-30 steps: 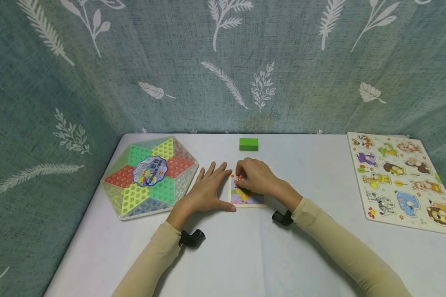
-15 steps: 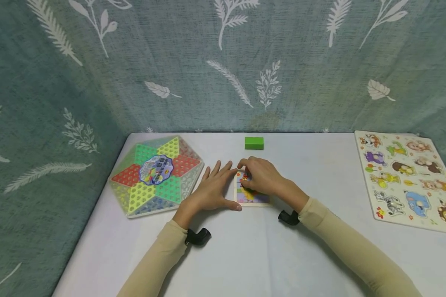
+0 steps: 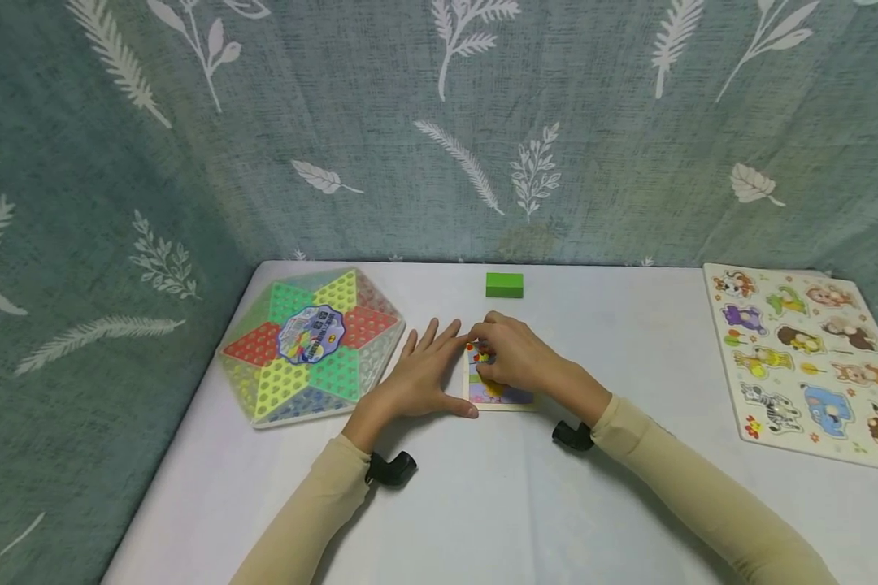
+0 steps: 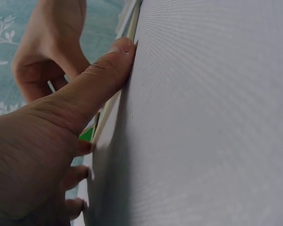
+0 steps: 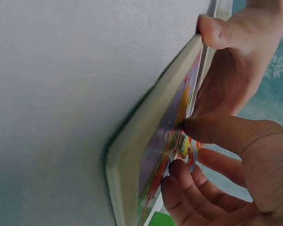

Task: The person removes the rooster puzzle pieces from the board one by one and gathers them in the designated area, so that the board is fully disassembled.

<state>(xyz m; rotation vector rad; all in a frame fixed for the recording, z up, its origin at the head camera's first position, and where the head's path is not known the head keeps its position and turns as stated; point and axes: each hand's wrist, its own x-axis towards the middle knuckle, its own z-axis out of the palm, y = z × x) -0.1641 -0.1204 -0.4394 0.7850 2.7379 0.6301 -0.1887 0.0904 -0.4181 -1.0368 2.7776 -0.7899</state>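
A small picture puzzle [image 3: 505, 396] in a pale wooden frame lies on the white table between both hands. My right hand [image 3: 515, 353] bends over it and pinches a puzzle piece [image 5: 194, 151] between thumb and fingers. In the right wrist view that colourful piece stands tilted up from the picture surface. My left hand [image 3: 423, 382] lies along the frame's left side with its fingers spread. Its thumb [image 4: 108, 66] rests at the near left corner of the frame in the left wrist view. Much of the picture is covered by the right hand.
A green block [image 3: 505, 285] sits behind the puzzle. At left lies a hexagonal Chinese checkers board [image 3: 336, 375], close to the left hand. A large animal peg-style board [image 3: 812, 366] lies at far right. Patterned cloth [image 3: 380, 122] hangs behind the table.
The view has shifted slightly, so everything sits a little further right. The right fingers have moved slightly over the puzzle's upper part. The left hand keeps its place beside the frame.
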